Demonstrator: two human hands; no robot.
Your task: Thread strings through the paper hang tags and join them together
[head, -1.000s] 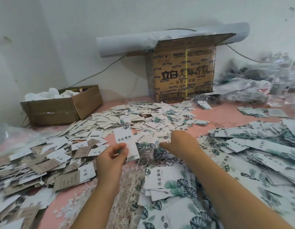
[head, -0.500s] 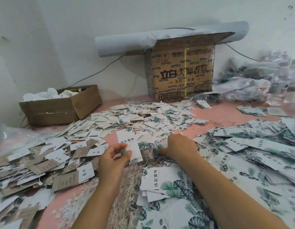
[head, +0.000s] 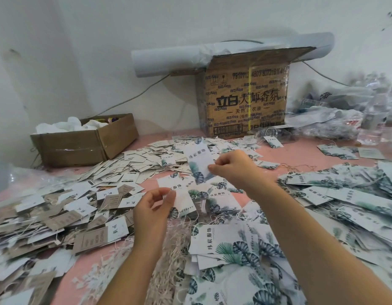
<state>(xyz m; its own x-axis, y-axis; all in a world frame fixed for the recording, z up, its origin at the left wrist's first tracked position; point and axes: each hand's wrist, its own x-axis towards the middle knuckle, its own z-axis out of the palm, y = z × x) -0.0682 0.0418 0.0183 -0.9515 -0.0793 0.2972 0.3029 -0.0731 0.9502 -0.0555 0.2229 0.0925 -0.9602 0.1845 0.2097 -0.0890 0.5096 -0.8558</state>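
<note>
- While our left hand [head: 154, 209] pinches a white tag [head: 167, 185] between thumb and fingers just above the counter [head: 300, 154], our right hand [head: 233, 167] pinches a leaf-printed tag [head: 198, 164] by its edge, raised higher and apart from the first.
- We note a bundle of pale strings [head: 168, 249] lying on the counter beneath the left forearm.
- Loose tags [head: 129, 164] cover the counter on both sides of the hands.
- We see a tall cardboard box [head: 245, 102] against the wall and a low cardboard box [head: 85, 142] to its left.

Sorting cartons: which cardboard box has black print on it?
The tall box against the back wall, with its flap raised; the low box at left is plain brown.
</note>
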